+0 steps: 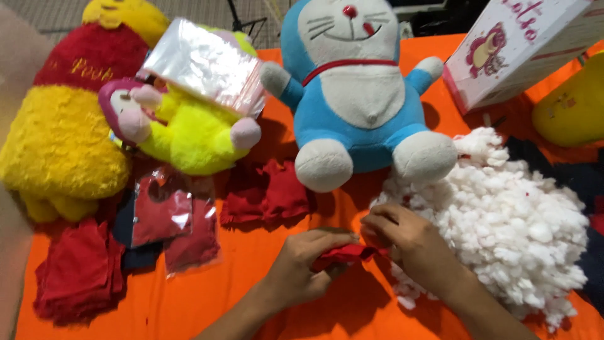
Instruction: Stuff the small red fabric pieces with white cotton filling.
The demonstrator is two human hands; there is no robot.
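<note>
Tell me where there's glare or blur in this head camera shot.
Head view: glare on the clear plastic bag and the red packets; slight blur on both hands holding red fabric; soft shadows under the blue plush.

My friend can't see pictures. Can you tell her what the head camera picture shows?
Two hands, the left hand and the right hand, hold a small red cloth piece between them over an orange tablecloth. A heap of white stuffing lies beside the right hand. Behind sit a blue and white cat plush, a yellow-green plush and a big yellow bear plush.
</note>
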